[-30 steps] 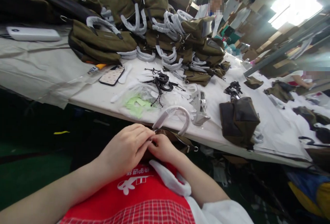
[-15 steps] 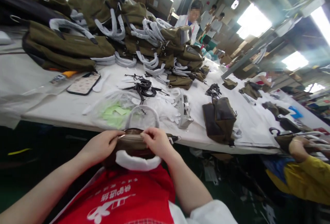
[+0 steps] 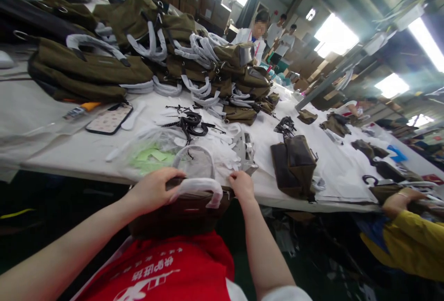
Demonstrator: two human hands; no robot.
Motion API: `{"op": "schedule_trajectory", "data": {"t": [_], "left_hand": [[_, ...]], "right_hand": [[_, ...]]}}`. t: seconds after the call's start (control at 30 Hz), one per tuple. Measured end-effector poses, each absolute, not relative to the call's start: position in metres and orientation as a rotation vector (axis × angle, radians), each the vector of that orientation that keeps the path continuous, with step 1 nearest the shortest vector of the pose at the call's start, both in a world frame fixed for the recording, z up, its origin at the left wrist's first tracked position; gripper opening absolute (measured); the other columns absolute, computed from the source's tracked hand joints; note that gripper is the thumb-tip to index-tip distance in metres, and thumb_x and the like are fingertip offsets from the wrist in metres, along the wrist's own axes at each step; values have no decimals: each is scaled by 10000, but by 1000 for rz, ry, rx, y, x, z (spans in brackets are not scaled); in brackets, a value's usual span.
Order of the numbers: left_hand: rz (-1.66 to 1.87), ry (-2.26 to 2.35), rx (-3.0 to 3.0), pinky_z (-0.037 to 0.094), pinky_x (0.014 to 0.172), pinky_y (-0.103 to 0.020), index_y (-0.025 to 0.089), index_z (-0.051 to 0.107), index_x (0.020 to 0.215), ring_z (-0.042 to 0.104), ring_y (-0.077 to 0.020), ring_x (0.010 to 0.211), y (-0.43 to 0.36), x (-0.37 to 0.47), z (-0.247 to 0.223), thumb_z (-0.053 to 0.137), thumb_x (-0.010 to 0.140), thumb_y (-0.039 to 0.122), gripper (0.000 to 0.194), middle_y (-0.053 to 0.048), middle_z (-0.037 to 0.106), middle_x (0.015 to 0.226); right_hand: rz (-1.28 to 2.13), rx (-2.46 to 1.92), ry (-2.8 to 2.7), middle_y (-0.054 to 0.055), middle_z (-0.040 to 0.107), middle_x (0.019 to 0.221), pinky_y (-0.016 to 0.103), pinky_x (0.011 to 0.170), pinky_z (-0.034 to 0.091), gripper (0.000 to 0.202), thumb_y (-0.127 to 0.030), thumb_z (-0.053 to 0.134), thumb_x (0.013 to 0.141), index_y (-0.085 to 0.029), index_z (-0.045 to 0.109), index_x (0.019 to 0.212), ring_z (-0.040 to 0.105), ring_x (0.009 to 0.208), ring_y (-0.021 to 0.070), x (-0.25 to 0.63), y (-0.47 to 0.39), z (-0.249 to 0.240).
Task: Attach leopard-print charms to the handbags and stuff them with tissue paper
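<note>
A dark olive-brown handbag [image 3: 187, 217] is upright between my body and the table's front edge. Its near handle [image 3: 199, 184], wrapped in white, arches over the top; the far handle [image 3: 212, 157] stands against the table. My left hand [image 3: 157, 191] is closed over the bag's top edge at the left, beside the near handle's base. At the bag's top right corner, by the zipper end, my right hand [image 3: 242, 185] has its fingers pinched together. What lies inside that pinch is hidden.
Across the table [image 3: 69, 153] lie a plastic bag with green slips [image 3: 152, 157], black straps [image 3: 190, 123], a phone [image 3: 110, 118] and a metal device [image 3: 247, 148]. Bags with wrapped handles [image 3: 197, 65] are heaped behind. Another bag [image 3: 294, 164] stands right, near a co-worker's yellow sleeve [image 3: 409, 241].
My right hand has slid right from the middle of the bag's top to its right end. The left hand has shifted slightly right, and the near handle has swung upward.
</note>
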State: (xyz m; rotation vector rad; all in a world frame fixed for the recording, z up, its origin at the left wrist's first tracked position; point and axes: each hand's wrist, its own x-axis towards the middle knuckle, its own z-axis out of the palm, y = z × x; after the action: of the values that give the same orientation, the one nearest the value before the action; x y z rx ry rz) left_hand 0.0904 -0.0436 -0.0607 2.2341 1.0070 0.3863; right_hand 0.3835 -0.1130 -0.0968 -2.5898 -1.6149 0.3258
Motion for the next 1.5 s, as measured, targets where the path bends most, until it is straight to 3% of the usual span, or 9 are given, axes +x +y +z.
{"op": "schedule_trajectory", "data": {"t": [0.2,0.37,0.5,0.57,0.73,0.93,1.27,1.37,1.5], "left_hand": [[374,703,2592,376,1079,-407,173,622,1200,533,-275,1232,-53,150,-67,663,767,341,466,-120,622,1297],[291,444,2819,120,1190,-440,103,338,1446,298,-250,1430,-48,208,-99,493,868,284,626,-166,399,1510],[158,486,2798,122,1181,-455,8,232,1463,288,-357,1418,-44,223,-120,705,658,485,1048,-269,347,1506],[94,518,2786,129,1179,-456,21,263,1452,297,-363,1412,-42,221,-127,748,590,491,1095,-271,353,1501],[83,551,2763,81,1187,-466,46,313,1429,290,-359,1415,-41,215,-134,739,592,520,1052,-258,366,1499],[90,559,2767,96,1184,-468,50,325,1421,278,-347,1422,-42,212,-130,692,643,528,984,-254,358,1504],[92,588,2795,171,1178,-487,-1,408,1387,311,-371,1406,-47,210,-115,778,615,475,980,-285,389,1475],[198,582,2812,260,1151,-489,49,495,1330,389,-351,1366,-53,206,-101,734,709,397,751,-244,466,1438],[670,430,2812,431,1035,-384,155,588,1212,577,-251,1183,-81,173,-95,571,883,281,352,-132,641,1262]], "right_hand": [[308,-2533,-1667,61,726,987,250,780,426,236,-334,540,925,-252,761,942,652,925,195,389,-120,-97],[268,-2496,-1681,31,732,996,231,753,422,245,-333,504,951,-281,741,990,658,922,174,392,-122,-98],[199,-2497,-1632,47,733,1003,246,733,426,257,-308,487,951,-249,736,979,662,912,188,403,-132,-92],[193,-2461,-1564,47,739,962,257,727,434,260,-331,493,942,-238,735,966,667,886,197,414,-140,-87],[451,-2279,-1433,19,733,750,265,664,465,289,-349,483,914,-206,728,971,654,662,172,438,-154,-77],[644,-2201,-1337,30,750,861,256,552,483,358,-328,421,908,-173,640,1146,547,424,110,443,-155,-85],[-129,-2188,-1046,87,742,875,301,678,479,365,-366,412,912,-145,653,1076,598,576,170,454,-176,-56],[-257,-1958,-902,81,722,794,274,603,470,361,-413,487,914,-132,645,1075,555,516,142,448,-189,-33],[-19,-1625,-900,30,695,724,219,463,415,274,-389,606,882,-165,641,1035,491,445,93,420,-203,-13]]}}
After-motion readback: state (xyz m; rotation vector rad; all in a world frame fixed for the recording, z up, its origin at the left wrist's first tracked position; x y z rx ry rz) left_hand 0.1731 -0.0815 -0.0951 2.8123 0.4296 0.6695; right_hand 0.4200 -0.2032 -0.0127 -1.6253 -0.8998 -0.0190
